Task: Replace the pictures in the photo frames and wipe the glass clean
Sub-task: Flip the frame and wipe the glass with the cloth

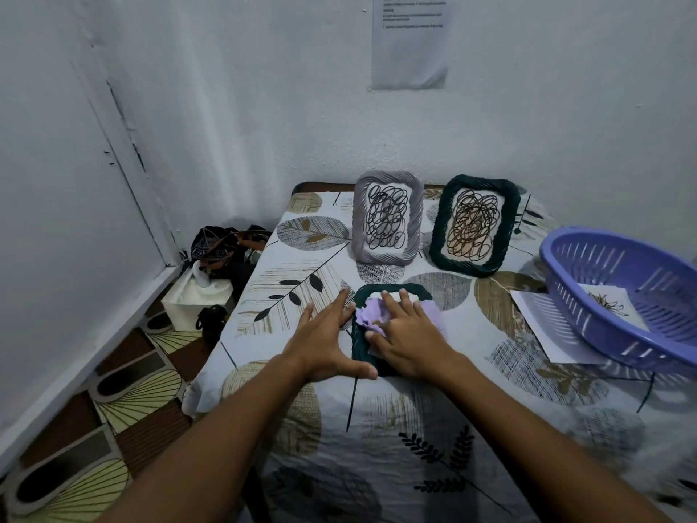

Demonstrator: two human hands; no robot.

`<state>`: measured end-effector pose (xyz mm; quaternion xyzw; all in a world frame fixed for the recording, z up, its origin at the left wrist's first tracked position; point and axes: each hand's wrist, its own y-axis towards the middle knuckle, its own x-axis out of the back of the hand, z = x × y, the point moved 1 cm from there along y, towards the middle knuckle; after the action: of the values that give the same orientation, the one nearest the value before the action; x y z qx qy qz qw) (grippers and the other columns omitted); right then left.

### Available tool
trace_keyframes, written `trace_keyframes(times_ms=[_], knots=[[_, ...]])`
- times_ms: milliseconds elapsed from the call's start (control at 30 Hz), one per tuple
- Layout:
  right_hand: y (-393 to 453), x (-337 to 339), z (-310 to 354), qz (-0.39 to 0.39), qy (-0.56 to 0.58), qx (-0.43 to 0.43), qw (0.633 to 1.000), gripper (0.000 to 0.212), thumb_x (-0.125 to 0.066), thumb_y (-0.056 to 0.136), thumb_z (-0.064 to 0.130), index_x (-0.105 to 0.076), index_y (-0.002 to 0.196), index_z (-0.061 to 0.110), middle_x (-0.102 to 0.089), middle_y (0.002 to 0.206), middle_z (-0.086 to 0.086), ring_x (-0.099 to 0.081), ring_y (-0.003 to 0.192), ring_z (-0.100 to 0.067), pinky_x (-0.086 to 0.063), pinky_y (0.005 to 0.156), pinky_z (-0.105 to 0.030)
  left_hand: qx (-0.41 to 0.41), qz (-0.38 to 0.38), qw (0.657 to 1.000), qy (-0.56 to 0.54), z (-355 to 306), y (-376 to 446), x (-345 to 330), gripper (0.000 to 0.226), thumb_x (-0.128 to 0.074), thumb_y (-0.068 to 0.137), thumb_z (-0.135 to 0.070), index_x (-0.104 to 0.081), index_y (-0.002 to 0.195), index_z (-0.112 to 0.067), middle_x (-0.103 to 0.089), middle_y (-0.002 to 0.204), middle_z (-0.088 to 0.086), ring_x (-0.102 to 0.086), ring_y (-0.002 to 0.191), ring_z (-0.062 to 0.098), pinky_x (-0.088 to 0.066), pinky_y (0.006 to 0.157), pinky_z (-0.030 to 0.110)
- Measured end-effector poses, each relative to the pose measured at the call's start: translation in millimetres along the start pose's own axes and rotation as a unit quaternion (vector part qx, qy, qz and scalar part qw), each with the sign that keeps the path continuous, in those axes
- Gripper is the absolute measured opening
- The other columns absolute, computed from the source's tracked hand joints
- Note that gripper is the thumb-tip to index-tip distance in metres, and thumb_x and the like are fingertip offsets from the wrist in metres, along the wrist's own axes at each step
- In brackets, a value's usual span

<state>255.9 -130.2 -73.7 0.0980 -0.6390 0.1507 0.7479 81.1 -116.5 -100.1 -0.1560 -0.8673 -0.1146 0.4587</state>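
Observation:
A dark green photo frame [392, 290] lies flat on the table in front of me. My right hand [405, 330] presses a lilac cloth [371, 315] onto its glass with spread fingers. My left hand [328, 335] lies flat with straight fingers against the frame's left edge, thumb at its near corner. Behind, two frames stand upright with scribble pictures: a grey frame [386, 217] on the left and a dark green frame [473, 224] on the right.
A purple plastic basket [618, 292] with a drawing sheet inside sits at the right, atop white paper [539, 326]. The leaf-patterned tablecloth [301, 266] covers the table. Left of the table on the floor are a white box [196, 296] and dark bags [222, 247].

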Motion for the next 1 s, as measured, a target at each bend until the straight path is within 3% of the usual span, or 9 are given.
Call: trace_keyframes(times_ms=[100,233,433,600,767,867,1000], knots=[[-5.4,-2.3,3.3,0.01,0.037,0.01,0.999,0.05,-0.03,0.101,0.044,-0.042,0.143,0.019,0.0,0.161,-0.009,0.009,0.147,-0.031,0.001,0.119,-0.043,-0.002,0.002,1.0,0.003,0.2,1.0,0.5,0.145,-0.074,0.051,-0.076,0.018,0.152,-0.024,-0.03,0.155,-0.01,-0.011,0.144,0.002,0.008,0.12,0.042],[-26.7,2.8,2.0,0.021,0.077,0.027,0.996,0.047,-0.034,0.101,0.043,-0.053,0.135,0.017,-0.007,0.161,-0.008,0.005,0.148,-0.028,-0.003,0.119,-0.038,-0.003,0.012,1.0,0.003,1.7,2.0,-0.6,0.147,-0.074,0.051,-0.075,0.019,0.151,-0.02,-0.027,0.156,-0.013,-0.006,0.133,-0.011,0.008,0.12,0.042],[-36.1,5.7,0.9,0.017,0.06,0.022,0.998,0.049,-0.032,0.1,0.048,-0.059,0.13,0.021,-0.009,0.161,-0.004,0.003,0.148,-0.025,-0.005,0.118,-0.035,-0.005,0.018,1.0,0.006,2.4,2.2,-1.1,0.147,-0.075,0.052,-0.074,0.02,0.15,-0.02,-0.027,0.156,-0.013,-0.006,0.131,-0.012,0.007,0.12,0.043],[-19.5,1.6,-3.5,-0.001,0.011,-0.014,1.0,0.047,-0.023,0.101,0.05,-0.038,0.143,0.037,0.001,0.161,-0.009,0.008,0.147,-0.032,-0.002,0.118,-0.043,-0.004,0.021,1.0,0.006,1.2,1.1,-0.4,0.15,-0.068,0.047,-0.082,0.023,0.149,-0.021,-0.027,0.156,-0.013,-0.005,0.132,-0.012,0.009,0.12,0.042],[20.6,-1.0,-8.5,-0.027,-0.01,-0.048,0.998,0.051,-0.019,0.101,0.05,-0.042,0.142,0.032,-0.001,0.161,-0.011,0.007,0.146,-0.037,-0.002,0.118,-0.049,-0.009,0.019,0.999,0.033,-2.2,-0.2,1.5,0.141,-0.075,0.055,-0.073,0.013,0.152,-0.02,-0.002,0.161,-0.009,0.0,0.141,-0.004,0.012,0.12,0.041],[39.5,-1.3,-15.7,-0.03,-0.011,-0.063,0.998,0.051,-0.016,0.1,0.052,-0.037,0.144,0.036,0.0,0.16,-0.014,0.008,0.145,-0.04,-0.001,0.117,-0.053,-0.008,0.021,0.999,0.029,-1.0,0.2,0.4,0.144,-0.073,0.054,-0.076,0.018,0.151,-0.02,-0.013,0.16,-0.012,-0.002,0.14,-0.005,0.011,0.12,0.042],[48.3,3.5,-21.5,-0.029,-0.002,-0.085,0.996,0.057,-0.017,0.099,0.054,-0.041,0.143,0.027,-0.002,0.16,-0.015,0.007,0.145,-0.041,-0.001,0.117,-0.053,-0.007,0.012,1.0,0.014,1.5,1.1,0.7,0.144,-0.072,0.052,-0.078,0.018,0.151,-0.027,-0.027,0.157,-0.012,-0.01,0.146,0.002,0.009,0.12,0.044]])
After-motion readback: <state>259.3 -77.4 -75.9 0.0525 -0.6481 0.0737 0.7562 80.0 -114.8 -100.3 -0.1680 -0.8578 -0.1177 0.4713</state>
